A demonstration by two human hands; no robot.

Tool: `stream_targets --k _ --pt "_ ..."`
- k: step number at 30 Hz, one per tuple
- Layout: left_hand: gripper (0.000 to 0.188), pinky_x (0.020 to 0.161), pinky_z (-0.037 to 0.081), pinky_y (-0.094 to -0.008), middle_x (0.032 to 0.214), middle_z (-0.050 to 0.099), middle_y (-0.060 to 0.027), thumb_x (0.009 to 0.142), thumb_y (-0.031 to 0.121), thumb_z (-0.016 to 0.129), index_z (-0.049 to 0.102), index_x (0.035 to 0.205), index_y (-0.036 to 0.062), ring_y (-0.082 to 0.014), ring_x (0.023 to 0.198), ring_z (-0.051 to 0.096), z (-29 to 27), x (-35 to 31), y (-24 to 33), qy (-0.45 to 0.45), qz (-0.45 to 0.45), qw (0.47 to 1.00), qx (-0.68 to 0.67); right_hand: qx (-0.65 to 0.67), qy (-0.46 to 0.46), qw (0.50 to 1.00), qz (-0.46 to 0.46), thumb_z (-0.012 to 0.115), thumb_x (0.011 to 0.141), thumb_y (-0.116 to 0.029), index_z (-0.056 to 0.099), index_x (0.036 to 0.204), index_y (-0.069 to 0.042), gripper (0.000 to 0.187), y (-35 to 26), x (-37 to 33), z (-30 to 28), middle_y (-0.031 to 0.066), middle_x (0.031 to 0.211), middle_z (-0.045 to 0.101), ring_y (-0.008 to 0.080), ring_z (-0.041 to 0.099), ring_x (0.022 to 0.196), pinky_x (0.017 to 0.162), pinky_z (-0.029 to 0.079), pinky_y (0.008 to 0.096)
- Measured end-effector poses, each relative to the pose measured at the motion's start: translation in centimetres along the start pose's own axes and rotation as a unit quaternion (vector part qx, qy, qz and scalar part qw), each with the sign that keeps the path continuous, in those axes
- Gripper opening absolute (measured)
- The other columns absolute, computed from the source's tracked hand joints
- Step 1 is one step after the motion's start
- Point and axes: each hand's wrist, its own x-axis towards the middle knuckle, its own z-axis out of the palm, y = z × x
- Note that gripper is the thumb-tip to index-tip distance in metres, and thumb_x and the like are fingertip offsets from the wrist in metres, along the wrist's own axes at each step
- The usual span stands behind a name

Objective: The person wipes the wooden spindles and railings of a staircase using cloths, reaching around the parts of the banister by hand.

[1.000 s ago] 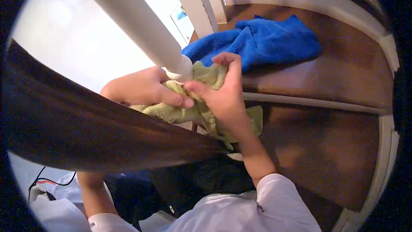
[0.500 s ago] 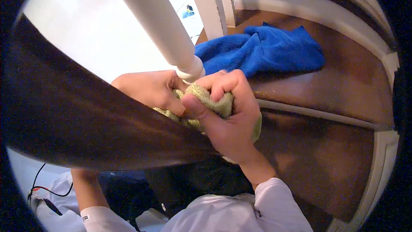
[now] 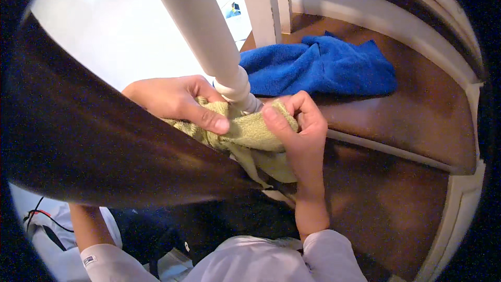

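The right hand (image 3: 308,133) has moved away from the left hand (image 3: 175,99) since half a second ago, so the green cloth (image 3: 258,131), bunched between them then, is now spread into a short band. Its long axis runs crosswise, left to right, one end pointing toward each hand; a loose tail hangs from it toward the person. The cloth lies at the turned end of the white baluster (image 3: 206,26), on the person's side, beside the dark handrail (image 3: 120,146); whether it goes fully around cannot be told. Both hands grip it, thumbs on top. A blue cloth (image 3: 323,68) lies crumpled on the brown step (image 3: 365,112) beyond.
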Motion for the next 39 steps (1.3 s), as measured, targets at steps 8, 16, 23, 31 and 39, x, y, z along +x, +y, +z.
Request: stream_targets --k 8,16,23,31,39 --pt "0.016 0.068 0.046 -0.0241 0.077 0.064 -0.0041 0.077 0.011 0.058 0.063 0.083 -0.0031 -0.0094 0.071 0.058 -2.2 -1.0 -2.1 0.192 0.133 0.968 -0.093 0.042 -0.019 0.998 0.041 0.067 0.079 -0.011 0.055 0.089 -0.002 0.018 0.7 0.7 1.9 0.0020 0.077 0.056 0.0054 0.050 0.067 0.058 0.041 0.0199" --pt "0.020 0.067 0.049 -0.0250 0.082 0.066 -0.0068 0.075 0.008 0.061 0.064 0.090 -0.0048 -0.0122 0.070 0.061 -2.7 1.5 -1.6 0.178 0.119 0.977 0.002 0.064 -0.001 0.995 0.073 0.059 0.085 -0.010 0.055 0.070 -0.004 0.017 0.1 1.4 0.2 -0.0036 0.065 0.053 0.0018 0.046 0.061 0.053 0.038 0.0187" --pt "0.021 0.070 0.050 -0.0268 0.083 0.066 -0.0092 0.074 0.006 0.060 0.063 0.091 -0.0068 -0.0138 0.075 0.062 -4.5 0.2 -2.3 0.134 0.140 0.978 -0.079 -0.036 -0.014 0.999 -0.007 0.057 0.087 -0.012 0.055 0.081 -0.002 0.012 -0.2 -0.4 2.3 -0.0029 0.073 0.055 0.0025 0.047 0.066 0.060 0.040 0.0193" --pt "0.020 0.074 0.048 -0.0236 0.080 0.066 -0.0074 0.075 0.010 0.063 0.064 0.087 -0.0053 -0.0123 0.075 0.062 -3.4 0.2 -1.5 0.137 0.200 0.969 0.043 0.068 -0.001 0.995 0.067 0.057 0.086 -0.009 0.057 0.080 -0.001 0.011 -1.8 -0.6 1.6 -0.0014 0.071 0.057 0.0031 0.049 0.064 0.060 0.041 0.0181" --pt "0.022 0.068 0.050 -0.0243 0.081 0.066 -0.0080 0.074 0.009 0.063 0.064 0.090 -0.0062 -0.0127 0.072 0.063 -4.3 1.8 -0.2 0.104 0.139 0.985 0.021 0.066 0.013 0.996 0.049 0.058 0.086 -0.011 0.057 0.079 -0.001 0.011 -1.3 -0.2 1.4 -0.0010 0.072 0.057 0.0040 0.050 0.066 0.060 0.041 0.0196"
